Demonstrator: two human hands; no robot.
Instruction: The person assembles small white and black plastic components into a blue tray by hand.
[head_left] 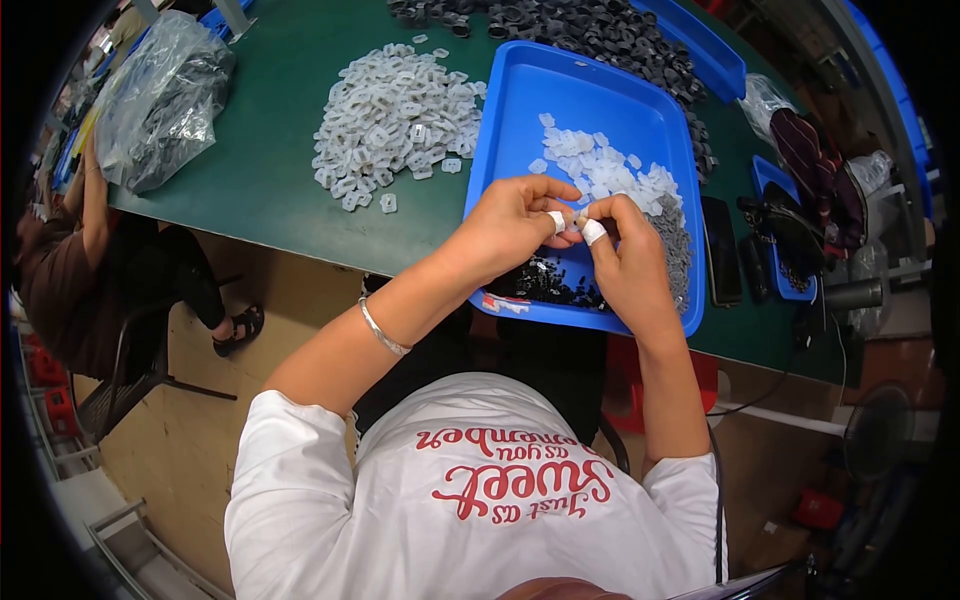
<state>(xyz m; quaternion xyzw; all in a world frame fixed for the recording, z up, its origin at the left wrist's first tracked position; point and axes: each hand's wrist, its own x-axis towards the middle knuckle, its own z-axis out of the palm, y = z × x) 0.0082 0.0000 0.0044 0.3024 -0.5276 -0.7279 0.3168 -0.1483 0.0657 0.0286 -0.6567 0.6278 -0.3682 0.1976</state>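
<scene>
Both my hands meet above the front half of a blue tray (515,120), fingertips close together. My left hand (515,222) is closed in a pinch, its thumb wrapped in white tape. Opposite it, my right hand (630,250) pinches too, with white tape on its thumb. Between the fingertips is a small pale piece with a dark spot (577,222), mostly covered by the fingers. Inside the tray lie translucent white pieces (600,165), small grey parts (675,250) and tiny black parts (550,280).
A heap of whitish plastic parts (390,120) lies left of the tray on the green table (270,180). Dark parts (600,30) are piled behind it. At right are a phone (722,250) and a smaller blue tray (775,180). Another person (75,240) sits at left by a plastic bag (170,100).
</scene>
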